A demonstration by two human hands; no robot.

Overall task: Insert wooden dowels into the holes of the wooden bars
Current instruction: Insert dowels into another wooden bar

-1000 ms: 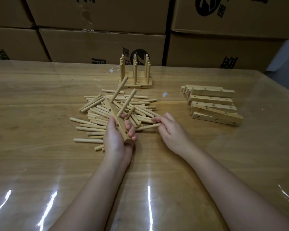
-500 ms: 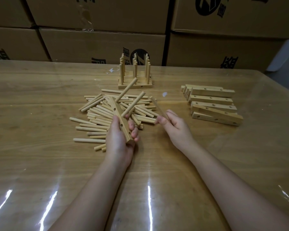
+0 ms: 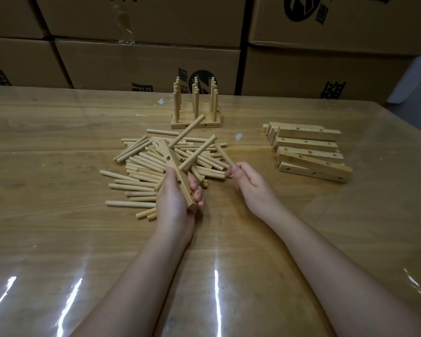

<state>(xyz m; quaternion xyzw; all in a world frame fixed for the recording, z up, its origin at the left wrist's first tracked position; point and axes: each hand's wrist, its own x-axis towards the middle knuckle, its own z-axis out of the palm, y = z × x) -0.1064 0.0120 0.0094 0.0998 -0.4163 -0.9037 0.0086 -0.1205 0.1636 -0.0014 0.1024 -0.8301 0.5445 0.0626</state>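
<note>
Wooden bar (image 3: 178, 176), tilted above the pile of loose dowels (image 3: 136, 183), is gripped round its near end by the left hand (image 3: 174, 203), with two dowels (image 3: 198, 152) already standing out of it. Right hand (image 3: 250, 183), just beside, pinches a third dowel (image 3: 225, 155) by its near end. To seat it well, line the free tip square with the next empty hole, seemingly near the left fingers though the view is unclear, and push straight while the left hand braces.
</note>
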